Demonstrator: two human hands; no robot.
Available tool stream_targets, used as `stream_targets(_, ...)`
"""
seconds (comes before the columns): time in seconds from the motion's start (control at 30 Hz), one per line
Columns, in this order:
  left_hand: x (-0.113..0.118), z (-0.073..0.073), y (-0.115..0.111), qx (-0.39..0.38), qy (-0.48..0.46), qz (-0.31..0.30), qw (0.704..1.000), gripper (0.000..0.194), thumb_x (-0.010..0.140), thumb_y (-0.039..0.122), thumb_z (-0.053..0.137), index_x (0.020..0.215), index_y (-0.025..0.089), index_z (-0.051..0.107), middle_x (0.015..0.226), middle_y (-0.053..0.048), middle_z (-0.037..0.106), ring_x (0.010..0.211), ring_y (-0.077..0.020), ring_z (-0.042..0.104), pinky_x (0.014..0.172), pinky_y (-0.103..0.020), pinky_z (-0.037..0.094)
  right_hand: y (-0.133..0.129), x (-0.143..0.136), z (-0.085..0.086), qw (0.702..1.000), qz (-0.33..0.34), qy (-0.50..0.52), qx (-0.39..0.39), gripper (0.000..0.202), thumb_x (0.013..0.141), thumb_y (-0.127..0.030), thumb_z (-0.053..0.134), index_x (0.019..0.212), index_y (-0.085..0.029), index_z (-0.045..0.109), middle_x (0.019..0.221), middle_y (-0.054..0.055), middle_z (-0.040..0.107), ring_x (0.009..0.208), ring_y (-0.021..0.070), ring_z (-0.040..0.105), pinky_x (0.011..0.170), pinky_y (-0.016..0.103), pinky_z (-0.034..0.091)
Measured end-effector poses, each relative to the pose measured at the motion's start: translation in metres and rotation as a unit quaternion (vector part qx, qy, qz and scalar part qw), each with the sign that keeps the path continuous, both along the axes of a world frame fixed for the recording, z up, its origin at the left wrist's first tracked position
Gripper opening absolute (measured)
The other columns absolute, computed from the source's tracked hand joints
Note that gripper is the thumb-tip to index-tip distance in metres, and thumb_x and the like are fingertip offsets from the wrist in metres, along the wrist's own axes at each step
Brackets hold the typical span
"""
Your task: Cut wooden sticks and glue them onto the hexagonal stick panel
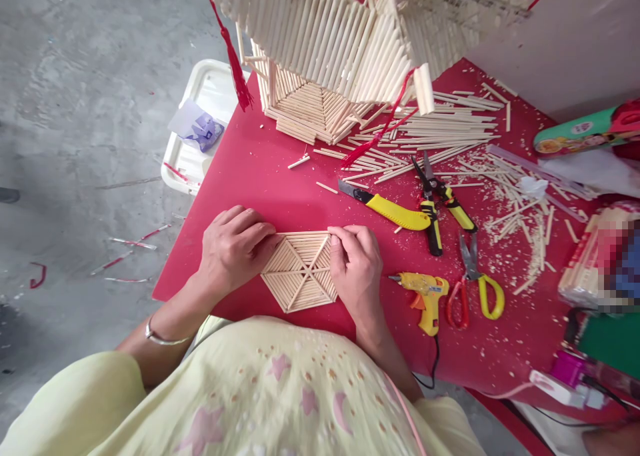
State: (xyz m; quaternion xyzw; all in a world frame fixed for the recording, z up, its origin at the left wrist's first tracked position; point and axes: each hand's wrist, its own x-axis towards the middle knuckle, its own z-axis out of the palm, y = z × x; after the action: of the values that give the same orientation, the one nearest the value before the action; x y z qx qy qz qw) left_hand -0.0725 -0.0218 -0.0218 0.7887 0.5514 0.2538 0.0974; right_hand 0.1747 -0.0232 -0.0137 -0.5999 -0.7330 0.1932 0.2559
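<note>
A hexagonal panel of pale wooden sticks (309, 276) lies near the front edge of the red table, with spokes meeting at its middle. My left hand (237, 246) pinches its upper left corner, fingers curled. At the upper right corner, my right hand (356, 259) grips the panel between thumb and fingers. Beyond the hands stands a large stick-built structure (320, 36) with red tassels. A yellow utility knife (400, 213) rests to the right of the panel, and a yellow glue gun (425, 296) lies beside my right hand.
Pliers (435, 203) and red-and-yellow-handled scissors (471, 276) lie on the red table (240, 176). Loose sticks (440, 133) and scraps cover the back right. A bundle of sticks (585, 263) and a power strip (563, 389) are at right. A white stool (203, 83) stands left.
</note>
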Motion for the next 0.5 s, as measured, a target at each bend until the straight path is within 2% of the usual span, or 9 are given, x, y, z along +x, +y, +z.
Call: stream_targets(0.5,-0.0004,0.0007,0.0006,0.004,-0.005,-0.005,1.000,0.009,0.091,0.029,0.072,0.085,0.022,0.071,0.080,-0.003,0.070,0.071,-0.0177,0.056,0.066,-0.033,0.047,-0.0006,0.0006,-0.0005,1.000,0.001,-0.001,-0.012,0.026,0.105,-0.023,0.052,0.117,-0.024,0.075,0.104,0.009,0.066,0.100,0.0211,0.063,0.092,0.037,0.053)
